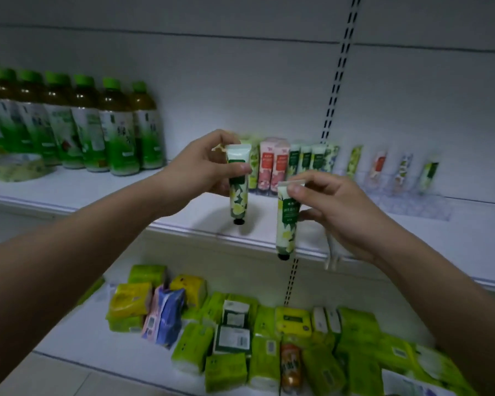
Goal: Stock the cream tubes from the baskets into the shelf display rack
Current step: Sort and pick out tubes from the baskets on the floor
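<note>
My left hand (203, 164) holds a green floral cream tube (238, 201) by its upper half, black cap pointing down, just above the white shelf (183, 212). My right hand (335, 207) pinches the flat crimped end of a second green floral tube (287, 227), which hangs cap down over the shelf's front edge. Behind both hands, the clear display rack (397, 192) at the back of the shelf carries pink and green tubes (272, 167) standing in rows, with single tubes (379, 165) spaced out to the right. No basket is in view.
Several green-capped tea bottles (97, 130) stand at the shelf's left, beside a crumpled pouch (17, 167). The lower shelf holds green and yellow tissue packs (269, 332), a blue-pink pack (166, 318) and an orange can (290, 367). A slotted upright (339, 75) runs down the back wall.
</note>
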`<action>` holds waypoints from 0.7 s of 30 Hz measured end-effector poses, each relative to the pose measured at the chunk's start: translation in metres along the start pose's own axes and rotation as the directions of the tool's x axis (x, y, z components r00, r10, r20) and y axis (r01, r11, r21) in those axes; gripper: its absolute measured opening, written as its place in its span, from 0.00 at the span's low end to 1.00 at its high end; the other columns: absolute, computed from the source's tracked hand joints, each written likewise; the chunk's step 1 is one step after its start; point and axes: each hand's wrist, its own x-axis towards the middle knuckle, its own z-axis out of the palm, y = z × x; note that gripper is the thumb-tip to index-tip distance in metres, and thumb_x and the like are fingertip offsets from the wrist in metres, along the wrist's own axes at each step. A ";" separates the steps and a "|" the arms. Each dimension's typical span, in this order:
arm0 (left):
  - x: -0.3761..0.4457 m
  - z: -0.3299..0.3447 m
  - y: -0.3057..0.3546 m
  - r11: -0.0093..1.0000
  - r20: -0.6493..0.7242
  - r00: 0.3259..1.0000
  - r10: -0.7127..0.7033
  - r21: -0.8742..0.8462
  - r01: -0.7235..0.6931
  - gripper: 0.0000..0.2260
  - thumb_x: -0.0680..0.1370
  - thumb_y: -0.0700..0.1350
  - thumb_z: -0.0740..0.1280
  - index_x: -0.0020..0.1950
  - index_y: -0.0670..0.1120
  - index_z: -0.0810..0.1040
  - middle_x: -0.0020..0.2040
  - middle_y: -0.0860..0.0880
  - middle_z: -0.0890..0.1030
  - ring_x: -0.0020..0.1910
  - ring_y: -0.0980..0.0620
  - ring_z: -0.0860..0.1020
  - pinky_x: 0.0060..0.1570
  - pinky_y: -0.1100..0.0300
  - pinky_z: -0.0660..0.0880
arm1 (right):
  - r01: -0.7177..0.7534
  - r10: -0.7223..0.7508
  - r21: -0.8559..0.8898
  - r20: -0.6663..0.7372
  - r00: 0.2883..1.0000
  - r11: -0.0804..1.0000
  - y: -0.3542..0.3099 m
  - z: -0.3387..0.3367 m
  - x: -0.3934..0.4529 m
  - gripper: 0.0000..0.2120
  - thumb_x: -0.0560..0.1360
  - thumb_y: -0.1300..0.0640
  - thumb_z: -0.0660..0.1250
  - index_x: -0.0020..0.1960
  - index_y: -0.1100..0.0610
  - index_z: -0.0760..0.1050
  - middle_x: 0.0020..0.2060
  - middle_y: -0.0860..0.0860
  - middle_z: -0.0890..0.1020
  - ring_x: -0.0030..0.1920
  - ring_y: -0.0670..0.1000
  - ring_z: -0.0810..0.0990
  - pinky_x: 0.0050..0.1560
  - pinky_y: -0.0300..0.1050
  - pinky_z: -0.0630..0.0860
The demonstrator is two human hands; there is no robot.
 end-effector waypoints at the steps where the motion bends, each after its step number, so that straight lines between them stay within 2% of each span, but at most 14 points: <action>1: 0.008 0.003 0.004 1.000 -0.003 1.000 -0.009 -0.002 0.009 0.07 0.75 0.38 0.70 0.52 0.42 0.75 0.48 0.40 0.83 0.42 0.46 0.82 0.42 0.53 0.81 | 0.012 -0.012 -0.012 -0.031 0.999 1.000 -0.003 -0.010 0.006 0.04 0.72 0.54 0.70 0.45 0.51 0.83 0.42 0.49 0.84 0.45 0.47 0.82 0.48 0.47 0.79; 4: 0.035 0.013 0.014 0.999 -0.038 0.999 -0.025 0.045 0.026 0.07 0.73 0.39 0.73 0.48 0.37 0.81 0.46 0.41 0.84 0.43 0.45 0.83 0.41 0.57 0.81 | 0.031 -0.036 -0.039 -0.139 0.990 0.999 -0.012 -0.038 0.026 0.04 0.76 0.59 0.68 0.48 0.54 0.81 0.40 0.49 0.84 0.40 0.46 0.82 0.42 0.44 0.79; 7: 0.063 0.023 0.024 0.995 -0.051 0.999 0.002 0.100 0.003 0.05 0.73 0.39 0.73 0.46 0.39 0.83 0.44 0.43 0.85 0.43 0.48 0.84 0.41 0.61 0.81 | 0.058 -0.080 -0.117 -0.199 0.977 0.991 -0.020 -0.061 0.046 0.03 0.77 0.61 0.68 0.49 0.58 0.80 0.42 0.54 0.83 0.40 0.48 0.82 0.43 0.44 0.81; 9: 0.082 0.030 0.030 0.991 -0.065 0.998 0.017 0.130 -0.009 0.05 0.73 0.39 0.73 0.47 0.39 0.84 0.44 0.44 0.85 0.42 0.49 0.84 0.43 0.61 0.81 | 0.055 -0.106 -0.230 -0.215 0.971 0.972 -0.022 -0.074 0.060 0.02 0.77 0.62 0.68 0.48 0.59 0.80 0.44 0.56 0.82 0.42 0.51 0.82 0.43 0.44 0.83; 12: 0.107 0.039 0.037 0.983 -0.076 0.996 0.043 0.181 -0.028 0.05 0.74 0.38 0.72 0.48 0.41 0.83 0.45 0.44 0.84 0.43 0.49 0.84 0.45 0.60 0.82 | 0.051 -0.147 -0.451 -0.182 0.972 0.891 -0.024 -0.091 0.079 0.02 0.76 0.62 0.69 0.48 0.60 0.79 0.45 0.54 0.82 0.43 0.55 0.84 0.45 0.47 0.83; 13: 0.115 0.042 0.039 0.979 -0.073 0.996 0.054 0.200 -0.039 0.04 0.74 0.37 0.71 0.48 0.41 0.83 0.44 0.44 0.84 0.43 0.49 0.84 0.45 0.60 0.82 | 0.046 -0.158 -0.505 -0.180 0.971 0.862 -0.024 -0.096 0.085 0.02 0.76 0.61 0.69 0.47 0.59 0.79 0.45 0.53 0.83 0.42 0.55 0.85 0.42 0.45 0.83; 15: 0.129 0.049 0.041 0.965 -0.071 0.994 0.080 0.256 -0.059 0.04 0.74 0.37 0.71 0.48 0.41 0.83 0.44 0.44 0.84 0.42 0.49 0.84 0.44 0.60 0.82 | 0.032 -0.173 -0.557 -0.202 0.964 0.830 -0.024 -0.103 0.096 0.01 0.77 0.60 0.68 0.47 0.57 0.79 0.45 0.52 0.82 0.40 0.53 0.85 0.31 0.36 0.79; 16: 0.136 0.052 0.041 0.955 -0.074 0.993 0.088 0.290 -0.063 0.04 0.74 0.38 0.71 0.48 0.41 0.83 0.43 0.44 0.84 0.42 0.49 0.84 0.43 0.61 0.82 | 0.032 -0.186 -0.568 -0.216 0.959 0.822 -0.023 -0.106 0.102 0.02 0.77 0.59 0.68 0.46 0.57 0.79 0.46 0.52 0.82 0.40 0.52 0.85 0.30 0.35 0.78; 19: 0.156 0.059 0.035 0.914 -0.077 0.993 0.095 0.401 -0.056 0.04 0.74 0.38 0.72 0.47 0.42 0.83 0.42 0.45 0.84 0.41 0.50 0.84 0.41 0.63 0.82 | 0.026 -0.217 -0.588 -0.257 0.942 0.808 -0.012 -0.116 0.122 0.02 0.76 0.59 0.70 0.45 0.54 0.81 0.43 0.51 0.83 0.41 0.52 0.84 0.47 0.48 0.82; 21: 0.168 0.062 0.030 0.886 -0.072 0.992 0.105 0.460 -0.061 0.04 0.74 0.38 0.72 0.47 0.42 0.83 0.42 0.45 0.84 0.40 0.50 0.84 0.40 0.62 0.82 | 0.019 -0.215 -0.588 -0.266 0.940 0.808 -0.005 -0.120 0.132 0.02 0.75 0.60 0.71 0.44 0.54 0.81 0.41 0.51 0.83 0.43 0.54 0.84 0.51 0.50 0.82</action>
